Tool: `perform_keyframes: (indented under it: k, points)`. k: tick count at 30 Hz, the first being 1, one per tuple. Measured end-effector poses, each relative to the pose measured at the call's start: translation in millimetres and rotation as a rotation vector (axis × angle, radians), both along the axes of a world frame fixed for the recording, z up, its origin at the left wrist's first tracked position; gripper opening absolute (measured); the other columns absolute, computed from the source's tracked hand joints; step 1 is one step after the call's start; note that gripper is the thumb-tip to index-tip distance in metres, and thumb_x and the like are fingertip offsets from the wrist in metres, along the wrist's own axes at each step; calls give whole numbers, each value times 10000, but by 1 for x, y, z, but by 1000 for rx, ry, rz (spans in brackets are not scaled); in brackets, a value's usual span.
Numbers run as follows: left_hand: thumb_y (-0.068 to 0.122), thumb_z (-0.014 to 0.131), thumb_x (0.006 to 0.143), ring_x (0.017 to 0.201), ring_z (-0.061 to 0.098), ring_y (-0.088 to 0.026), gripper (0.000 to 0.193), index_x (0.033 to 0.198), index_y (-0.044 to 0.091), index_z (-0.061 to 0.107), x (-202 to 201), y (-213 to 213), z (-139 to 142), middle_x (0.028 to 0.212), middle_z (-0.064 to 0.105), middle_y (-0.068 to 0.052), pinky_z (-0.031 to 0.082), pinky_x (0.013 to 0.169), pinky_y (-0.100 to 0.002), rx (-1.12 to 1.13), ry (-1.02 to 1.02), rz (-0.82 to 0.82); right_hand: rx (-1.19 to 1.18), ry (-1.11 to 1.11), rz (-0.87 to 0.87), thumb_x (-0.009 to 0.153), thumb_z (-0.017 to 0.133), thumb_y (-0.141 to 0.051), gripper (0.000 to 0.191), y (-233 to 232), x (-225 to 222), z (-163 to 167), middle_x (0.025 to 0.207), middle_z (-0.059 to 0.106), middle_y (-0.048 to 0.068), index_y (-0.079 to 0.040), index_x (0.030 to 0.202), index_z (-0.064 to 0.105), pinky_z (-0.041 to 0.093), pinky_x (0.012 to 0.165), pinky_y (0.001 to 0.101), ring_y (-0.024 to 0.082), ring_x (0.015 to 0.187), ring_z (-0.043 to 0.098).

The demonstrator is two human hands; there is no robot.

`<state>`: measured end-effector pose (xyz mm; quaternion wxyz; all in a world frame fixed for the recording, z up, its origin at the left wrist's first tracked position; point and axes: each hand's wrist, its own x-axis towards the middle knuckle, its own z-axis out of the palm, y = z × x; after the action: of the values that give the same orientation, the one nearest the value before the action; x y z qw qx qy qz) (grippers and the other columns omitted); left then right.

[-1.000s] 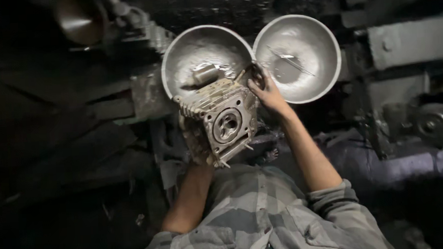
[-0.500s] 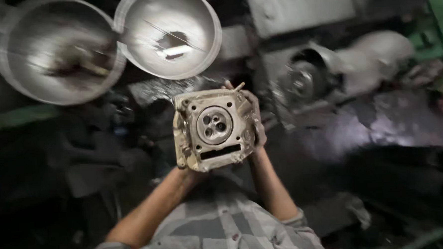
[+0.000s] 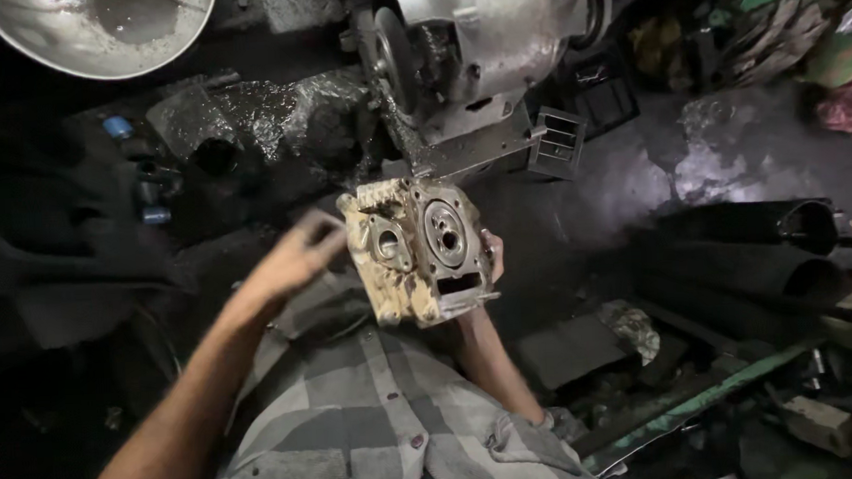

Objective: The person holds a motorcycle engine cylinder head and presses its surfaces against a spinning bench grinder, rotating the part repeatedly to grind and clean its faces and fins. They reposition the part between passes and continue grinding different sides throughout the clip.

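A grimy metal cylinder head [image 3: 417, 249], tan and grey with round ports and cooling fins, is held up in front of my chest. My right hand [image 3: 489, 261] grips it from behind on its right side, mostly hidden by the part. My left hand [image 3: 298, 259] is off the part, just to its left, blurred, with fingers spread and nothing in it.
A bench grinder [image 3: 465, 46] with its wheel sits just beyond the part. A metal bowl [image 3: 101, 33] holding dark liquid is at the top left. Dark pipes [image 3: 780, 243] lie at the right, scrap and a green bar [image 3: 701, 400] at the lower right.
My view swung right, so the bowls slid to the left and the grinder came to centre. My left hand let go of the cylinder head, which turned to show another face.
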<state>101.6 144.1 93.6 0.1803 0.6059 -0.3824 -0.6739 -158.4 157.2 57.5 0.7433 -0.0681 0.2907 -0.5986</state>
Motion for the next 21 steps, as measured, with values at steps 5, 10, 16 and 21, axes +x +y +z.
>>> perform_keyframes:
  k: [5, 10, 16, 21]
  points:
    - [147, 752, 877, 1381, 505, -228, 746, 1532, 126, 396, 7, -10, -2, 1489, 536, -72, 441, 1134, -390, -447, 424, 118, 169, -113, 110, 976, 481, -512, 664, 3, -3, -6, 1327, 629, 210, 10, 1375, 575, 527, 1036, 487, 341, 1162, 639]
    - [228, 903, 756, 1361, 482, -259, 1009, 1528, 173, 254, -14, -6, -27, 1448, 485, -79, 453, 1103, -429, -374, 690, 185, 113, 25, 155, 976, 484, -507, 658, -14, -3, 13, 1248, 680, 210, 29, 1335, 611, 572, 973, 464, 324, 1075, 690]
    - [356, 944, 688, 1308, 469, -294, 1163, 1576, 148, 222, -3, -21, -40, 1475, 466, -122, 444, 947, -420, -176, 889, 346, 170, 197, 243, 900, 563, -435, 556, -58, 8, 19, 1154, 710, 170, -20, 1264, 634, 593, 913, 420, 283, 992, 707]
    - [306, 953, 710, 1429, 443, -292, 1127, 1563, 122, 238, 15, -49, -33, 1505, 436, -130, 410, 1199, -454, -244, 847, 311, 372, 237, 58, 999, 610, -468, 525, -91, 32, 9, 1108, 675, 171, 18, 1198, 632, 573, 893, 446, 294, 958, 667]
